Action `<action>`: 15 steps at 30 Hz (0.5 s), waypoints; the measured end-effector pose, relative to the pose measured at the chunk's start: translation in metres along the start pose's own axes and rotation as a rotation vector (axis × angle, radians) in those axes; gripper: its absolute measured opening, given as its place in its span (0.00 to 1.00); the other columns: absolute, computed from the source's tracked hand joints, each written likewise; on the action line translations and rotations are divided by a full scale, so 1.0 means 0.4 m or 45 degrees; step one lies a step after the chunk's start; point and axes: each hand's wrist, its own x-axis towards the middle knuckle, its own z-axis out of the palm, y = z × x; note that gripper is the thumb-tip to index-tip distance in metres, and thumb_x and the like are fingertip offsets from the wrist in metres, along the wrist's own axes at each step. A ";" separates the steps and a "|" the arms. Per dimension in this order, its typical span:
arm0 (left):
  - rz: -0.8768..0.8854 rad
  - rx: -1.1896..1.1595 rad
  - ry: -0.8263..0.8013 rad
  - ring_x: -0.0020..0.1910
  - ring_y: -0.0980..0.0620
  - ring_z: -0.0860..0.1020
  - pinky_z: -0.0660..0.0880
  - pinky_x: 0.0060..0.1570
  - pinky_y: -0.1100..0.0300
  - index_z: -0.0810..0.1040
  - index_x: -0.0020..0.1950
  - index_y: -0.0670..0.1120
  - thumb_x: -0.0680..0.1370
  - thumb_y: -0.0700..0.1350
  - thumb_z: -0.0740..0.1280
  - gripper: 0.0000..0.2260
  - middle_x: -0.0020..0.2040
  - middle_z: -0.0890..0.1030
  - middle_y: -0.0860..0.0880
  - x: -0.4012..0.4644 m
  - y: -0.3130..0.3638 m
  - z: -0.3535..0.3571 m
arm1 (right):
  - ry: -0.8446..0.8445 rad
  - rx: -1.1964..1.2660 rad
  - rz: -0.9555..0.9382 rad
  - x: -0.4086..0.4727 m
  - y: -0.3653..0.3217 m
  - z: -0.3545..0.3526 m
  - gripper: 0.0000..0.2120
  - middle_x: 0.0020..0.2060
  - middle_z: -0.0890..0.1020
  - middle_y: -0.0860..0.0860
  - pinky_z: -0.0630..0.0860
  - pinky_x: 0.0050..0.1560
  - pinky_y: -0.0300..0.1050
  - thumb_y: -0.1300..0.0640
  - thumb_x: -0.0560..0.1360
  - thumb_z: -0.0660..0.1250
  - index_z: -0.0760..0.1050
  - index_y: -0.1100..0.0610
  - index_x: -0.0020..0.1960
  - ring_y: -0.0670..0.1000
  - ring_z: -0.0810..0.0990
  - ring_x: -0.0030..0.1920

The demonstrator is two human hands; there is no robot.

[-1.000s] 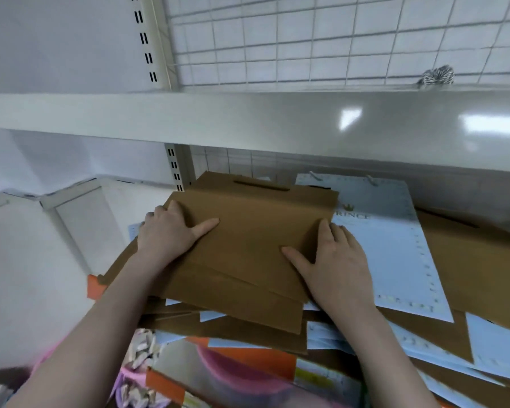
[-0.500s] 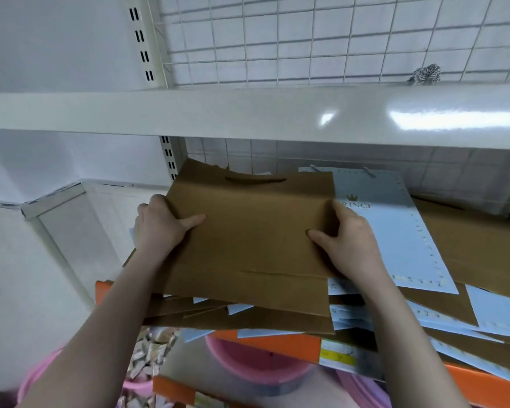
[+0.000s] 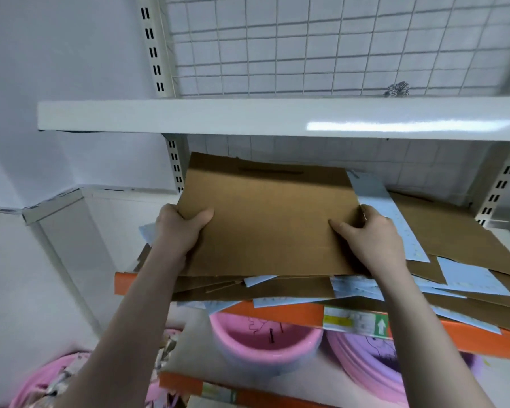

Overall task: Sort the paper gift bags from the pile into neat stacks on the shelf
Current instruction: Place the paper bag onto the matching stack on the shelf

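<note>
Fingers (image 3: pixel 343 229) of right hand (image 3: pixel 374 240) and left hand (image 3: pixel 178 228) curled over opposite side edges of top brown paper bag (image 3: pixel 265 222), thumbs on its face. Lies flat, handle end rearward, atop mixed pile (image 3: pixel 306 285) of brown and blue bags (image 3: pixel 389 213) on orange-edged shelf (image 3: pixel 292 315). Judged light, stiffish when folded, creasable, smooth; grip both edges, keep level.

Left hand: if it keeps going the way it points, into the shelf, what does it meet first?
Probably nothing soon: the left hand grips the brown bag edge; beyond looks free up to the slotted upright, depth unclear.
</note>
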 end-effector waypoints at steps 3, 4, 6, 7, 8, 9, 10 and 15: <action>0.024 0.032 -0.052 0.53 0.43 0.77 0.74 0.50 0.50 0.73 0.61 0.39 0.69 0.54 0.73 0.27 0.53 0.78 0.44 -0.041 -0.009 0.003 | 0.095 0.027 0.019 -0.044 0.031 -0.031 0.33 0.63 0.74 0.59 0.70 0.59 0.52 0.40 0.72 0.67 0.64 0.54 0.72 0.61 0.73 0.62; 0.032 0.053 -0.068 0.53 0.43 0.76 0.74 0.51 0.50 0.73 0.60 0.39 0.69 0.55 0.74 0.28 0.53 0.78 0.44 -0.059 -0.007 0.007 | 0.118 0.013 0.020 -0.057 0.043 -0.044 0.33 0.63 0.74 0.59 0.70 0.58 0.52 0.40 0.72 0.67 0.65 0.54 0.72 0.61 0.73 0.62; 0.079 0.099 -0.094 0.53 0.44 0.76 0.74 0.53 0.49 0.73 0.60 0.40 0.67 0.56 0.75 0.29 0.53 0.78 0.45 -0.098 0.003 0.019 | 0.164 0.016 0.012 -0.079 0.071 -0.072 0.32 0.62 0.75 0.59 0.71 0.58 0.52 0.41 0.72 0.67 0.66 0.55 0.71 0.61 0.73 0.62; 0.108 0.123 -0.099 0.53 0.45 0.75 0.73 0.54 0.49 0.73 0.60 0.40 0.66 0.56 0.75 0.30 0.53 0.77 0.46 -0.118 0.011 0.028 | 0.186 0.022 0.009 -0.089 0.088 -0.089 0.32 0.62 0.75 0.60 0.71 0.58 0.53 0.41 0.72 0.67 0.67 0.56 0.70 0.61 0.74 0.62; 0.133 0.149 -0.105 0.53 0.46 0.74 0.72 0.54 0.51 0.72 0.60 0.39 0.67 0.54 0.75 0.28 0.52 0.76 0.47 -0.142 0.022 0.040 | 0.206 0.023 0.010 -0.098 0.107 -0.108 0.32 0.62 0.75 0.60 0.72 0.58 0.53 0.41 0.72 0.68 0.67 0.56 0.70 0.60 0.74 0.62; 0.152 0.171 -0.117 0.52 0.46 0.73 0.71 0.54 0.52 0.71 0.60 0.39 0.69 0.51 0.75 0.26 0.51 0.73 0.48 -0.164 0.032 0.055 | 0.223 0.024 0.017 -0.106 0.128 -0.129 0.32 0.62 0.75 0.60 0.72 0.58 0.53 0.42 0.72 0.68 0.67 0.56 0.70 0.60 0.74 0.62; 0.180 0.193 -0.135 0.52 0.46 0.73 0.70 0.54 0.53 0.71 0.61 0.39 0.70 0.50 0.75 0.26 0.50 0.72 0.48 -0.188 0.043 0.072 | 0.233 0.029 0.022 -0.112 0.152 -0.152 0.32 0.63 0.75 0.59 0.72 0.58 0.52 0.42 0.72 0.68 0.67 0.56 0.70 0.60 0.74 0.62; 0.324 0.246 -0.270 0.57 0.44 0.76 0.72 0.57 0.52 0.72 0.62 0.43 0.68 0.49 0.76 0.27 0.57 0.78 0.45 -0.320 0.089 0.200 | 0.234 -0.026 0.087 -0.134 0.302 -0.294 0.32 0.62 0.75 0.58 0.71 0.58 0.51 0.41 0.71 0.68 0.68 0.54 0.70 0.60 0.74 0.62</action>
